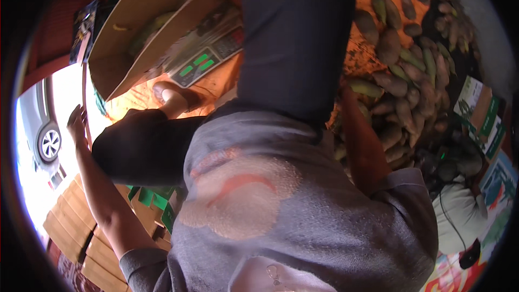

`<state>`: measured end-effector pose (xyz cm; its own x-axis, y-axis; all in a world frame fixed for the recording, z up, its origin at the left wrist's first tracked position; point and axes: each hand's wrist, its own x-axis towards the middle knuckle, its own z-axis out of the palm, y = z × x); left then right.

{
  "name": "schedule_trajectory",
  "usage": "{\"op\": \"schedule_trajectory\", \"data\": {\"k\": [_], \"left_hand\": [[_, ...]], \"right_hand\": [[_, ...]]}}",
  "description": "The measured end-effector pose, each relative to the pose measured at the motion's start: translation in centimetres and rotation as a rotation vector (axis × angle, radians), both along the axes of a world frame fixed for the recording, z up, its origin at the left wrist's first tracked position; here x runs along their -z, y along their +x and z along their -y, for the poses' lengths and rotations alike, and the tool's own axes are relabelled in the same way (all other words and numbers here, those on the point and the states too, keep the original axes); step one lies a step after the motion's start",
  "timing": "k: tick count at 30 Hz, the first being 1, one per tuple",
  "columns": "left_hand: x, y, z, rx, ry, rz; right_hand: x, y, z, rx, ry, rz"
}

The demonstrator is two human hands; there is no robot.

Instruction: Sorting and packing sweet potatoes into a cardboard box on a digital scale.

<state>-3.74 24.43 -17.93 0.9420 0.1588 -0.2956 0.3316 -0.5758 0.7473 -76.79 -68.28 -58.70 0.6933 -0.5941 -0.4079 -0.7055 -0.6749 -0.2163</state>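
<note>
Your left hand (77,123): out to your left, fingers loose | your right hand (346,93): by your leg, at the edge of the brown root pile (403,111); too dim, so I cannot tell if it grips | scale (195,69): green lights, beside the open box (108,65) | car (37,124): far off, outside

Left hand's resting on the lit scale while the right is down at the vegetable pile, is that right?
Not the left hand: the head view shows it away from the lit scale, out at the far left. The right hand is indeed down at the vegetable pile.
</note>
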Motion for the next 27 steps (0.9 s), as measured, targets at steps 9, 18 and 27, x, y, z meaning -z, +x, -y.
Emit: {"op": "schedule_trajectory", "data": {"k": [9,18,27], "left_hand": [[-9.2,5.9,4.5,0.094,0.267,0.032],[-8.7,6.1,4.9,0.138,0.218,0.103],[-11.5,5.6,11.1,0.19,0.274,0.29]], "right_hand": [[-13.1,15.7,-24.0,0.277,0.096,0.031],[-20.4,16.6,-21.2,-0.144,0.211,0.058],[-20.9,18.4,-21.2,0.008,0.207,-0.079]]}}
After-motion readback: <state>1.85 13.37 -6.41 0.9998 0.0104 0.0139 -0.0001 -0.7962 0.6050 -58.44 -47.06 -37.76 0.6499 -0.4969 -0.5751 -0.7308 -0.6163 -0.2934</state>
